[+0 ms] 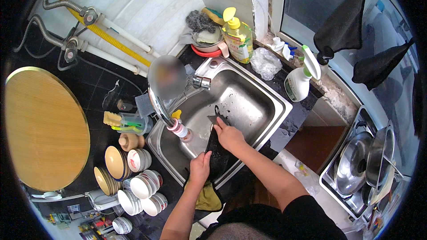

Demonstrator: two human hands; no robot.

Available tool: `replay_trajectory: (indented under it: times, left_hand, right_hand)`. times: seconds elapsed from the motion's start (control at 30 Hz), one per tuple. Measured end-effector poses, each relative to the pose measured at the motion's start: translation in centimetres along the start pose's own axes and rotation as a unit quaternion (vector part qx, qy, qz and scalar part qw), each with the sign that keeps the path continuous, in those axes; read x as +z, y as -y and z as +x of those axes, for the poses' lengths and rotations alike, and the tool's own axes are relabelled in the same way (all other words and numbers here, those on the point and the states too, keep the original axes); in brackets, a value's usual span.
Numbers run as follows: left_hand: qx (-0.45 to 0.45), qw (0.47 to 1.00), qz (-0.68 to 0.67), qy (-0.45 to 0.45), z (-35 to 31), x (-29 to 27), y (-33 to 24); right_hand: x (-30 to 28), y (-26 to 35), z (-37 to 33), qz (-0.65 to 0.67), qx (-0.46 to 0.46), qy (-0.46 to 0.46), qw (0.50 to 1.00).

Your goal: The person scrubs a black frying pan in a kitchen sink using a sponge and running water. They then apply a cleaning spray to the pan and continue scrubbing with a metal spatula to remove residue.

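Observation:
Over the near side of the steel sink (249,80), both of my hands grip a black cloth (216,155) with a loop at its far end. My left hand (199,167) is closed on its near left edge. Farther up, my right hand (229,138) is closed round the part near the loop. The cloth's lower end spreads over the sink's front rim, partly hidden by my hands. Just left of the cloth, the chrome faucet (161,109) ends in a pink and white nozzle (179,130). An olive cloth (209,199) hangs at the counter edge near my left wrist.
Several stacked bowls (141,186) and a round wooden board (46,129) stand at left. Behind the sink are a yellow-capped soap bottle (239,40) and a white spray bottle (297,84). Black cloths (342,22) hang at upper right; pans (354,162) sit in a right-hand tray.

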State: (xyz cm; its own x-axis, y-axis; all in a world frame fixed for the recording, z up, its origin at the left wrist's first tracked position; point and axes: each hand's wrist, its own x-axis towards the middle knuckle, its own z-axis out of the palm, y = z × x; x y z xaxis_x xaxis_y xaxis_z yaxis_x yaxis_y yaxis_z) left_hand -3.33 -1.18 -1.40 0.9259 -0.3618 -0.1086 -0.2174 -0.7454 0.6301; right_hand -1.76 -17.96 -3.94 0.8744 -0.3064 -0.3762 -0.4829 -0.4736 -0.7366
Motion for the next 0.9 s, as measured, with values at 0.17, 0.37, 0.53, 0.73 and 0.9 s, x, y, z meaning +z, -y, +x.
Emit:
replay_trajectory:
  times: [0.17, 0.37, 0.53, 0.73, 0.9]
  left_hand:
    - [-0.009, 0.999, -0.034, -0.026, 0.4, -0.7, 0.5]
    - [-0.027, 0.996, -0.07, -0.038, 0.8, -1.6, 1.2]
    - [-0.035, 0.994, -0.103, -0.016, 0.4, -2.3, 2.4]
    - [-0.069, 0.985, -0.158, 0.022, 1.9, -3.5, 2.6]
    - [-0.069, 0.982, -0.177, 0.015, 2.1, -3.3, 2.7]
  right_hand:
    - [-1.6, 1.0, -6.1, 0.001, -0.052, 0.066, 0.996]
    - [-2.4, -1.1, -2.4, -0.015, 0.046, 0.101, 0.994]
    - [-0.1, -4.5, -3.0, 0.228, 0.03, 0.086, 0.969]
    - [-1.1, -5.4, -1.3, 0.508, 0.155, 0.209, 0.821]
    - [-0.4, -5.4, 1.5, 0.419, 0.182, 0.177, 0.872]
